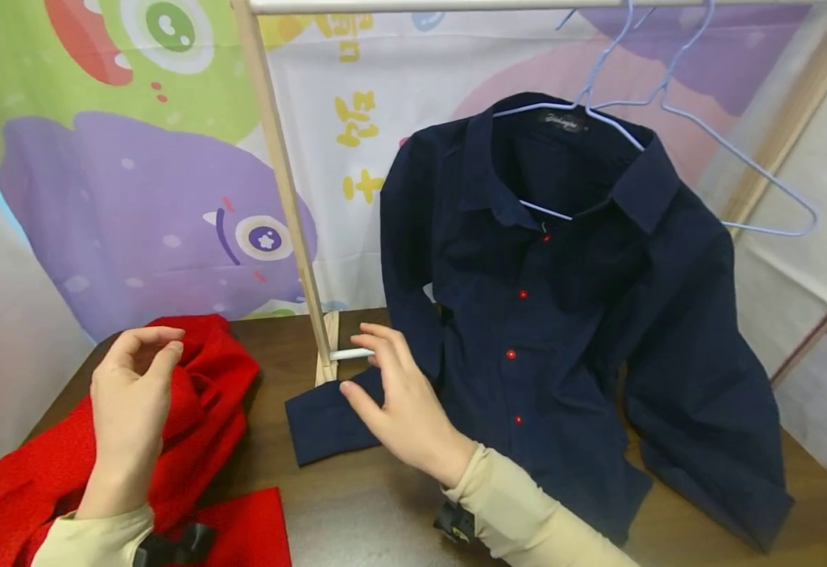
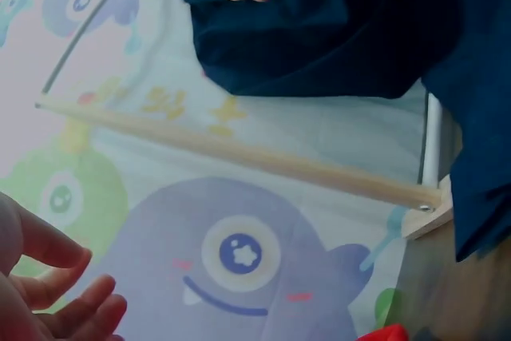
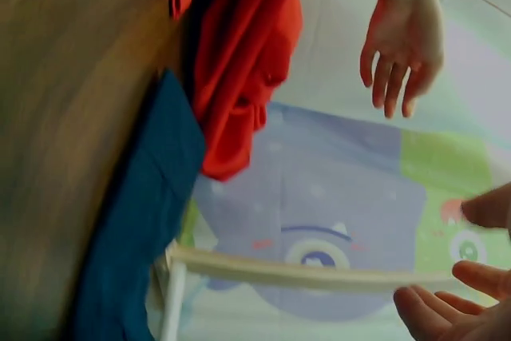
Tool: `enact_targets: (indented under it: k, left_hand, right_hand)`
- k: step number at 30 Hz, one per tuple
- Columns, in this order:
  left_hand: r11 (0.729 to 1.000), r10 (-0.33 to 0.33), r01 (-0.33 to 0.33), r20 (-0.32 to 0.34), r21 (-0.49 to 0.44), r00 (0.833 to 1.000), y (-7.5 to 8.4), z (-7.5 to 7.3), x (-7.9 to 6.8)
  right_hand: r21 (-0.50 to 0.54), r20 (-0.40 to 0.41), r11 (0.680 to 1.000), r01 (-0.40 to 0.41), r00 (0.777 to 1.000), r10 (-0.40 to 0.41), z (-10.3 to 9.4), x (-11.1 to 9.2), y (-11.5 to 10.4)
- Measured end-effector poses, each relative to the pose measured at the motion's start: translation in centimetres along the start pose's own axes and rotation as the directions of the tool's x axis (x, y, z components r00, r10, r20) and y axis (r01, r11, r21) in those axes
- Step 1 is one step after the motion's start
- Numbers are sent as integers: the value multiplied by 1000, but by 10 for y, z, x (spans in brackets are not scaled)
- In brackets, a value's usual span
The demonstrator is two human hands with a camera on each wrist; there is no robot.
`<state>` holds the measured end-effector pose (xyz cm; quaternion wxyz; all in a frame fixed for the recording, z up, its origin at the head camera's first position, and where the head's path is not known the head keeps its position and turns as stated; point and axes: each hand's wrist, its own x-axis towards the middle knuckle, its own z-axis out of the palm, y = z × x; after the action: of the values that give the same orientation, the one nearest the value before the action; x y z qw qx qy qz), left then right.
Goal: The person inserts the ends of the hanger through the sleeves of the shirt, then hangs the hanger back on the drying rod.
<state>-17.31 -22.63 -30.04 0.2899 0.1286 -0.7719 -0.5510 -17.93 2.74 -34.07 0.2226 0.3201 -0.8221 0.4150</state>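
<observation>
Cartoon backdrop point(image 1: 151, 197) behind clothes rack point(image 1: 275, 134). Navy shirt point(image 1: 555, 331): hung from rack. Red garment point(image 1: 208, 386): left of rack. Left hand point(image 1: 128, 402): empty, left of rack. Right hand point(image 1: 406, 405): empty, before rack.

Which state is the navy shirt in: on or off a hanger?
On: the navy shirt has a pale wire hanger inside its collar, visible through the neck opening.

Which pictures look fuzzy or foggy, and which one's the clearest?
Head view: clearest, with crisp red buttons on the navy shirt; left wrist view: softer, the printed backdrop pale and hazy toward the left; right wrist view: also soft, the tabletop dim and smeary.
</observation>
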Motion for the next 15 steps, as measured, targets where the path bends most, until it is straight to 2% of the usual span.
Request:
enact_targets:
  k: [4, 8, 11, 13, 14, 15]
  left_hand:
    - [997, 6, -9, -40, -75, 999, 5, -8, 5]
    - [972, 48, -78, -137, -220, 989, 12, -21, 8]
    - [959, 47, -99, -195, -267, 980, 14, -34, 12]
    - [982, 16, -52, -193, -183, 981, 13, -43, 16]
    - [993, -9, -9, -158, -114, 987, 11, -50, 18]
    - [1000, -20, 20, -107, -2, 994, 7, -56, 20]
  right_hand:
    - [36, 56, 999, -7, 998, 5, 14, 1, -5]
    - [3, 126, 1000, -21, 992, 20, 25, 4, -8]
    - [-49, 196, 999, 9, 981, 1, 32, 5, -12]
    - [-75, 264, 996, 45, 964, -23, 38, 6, -15]
    - [-87, 305, 994, 64, 952, -35, 41, 7, -17]
    - [-101, 350, 992, 81, 936, -41, 44, 7, -18]
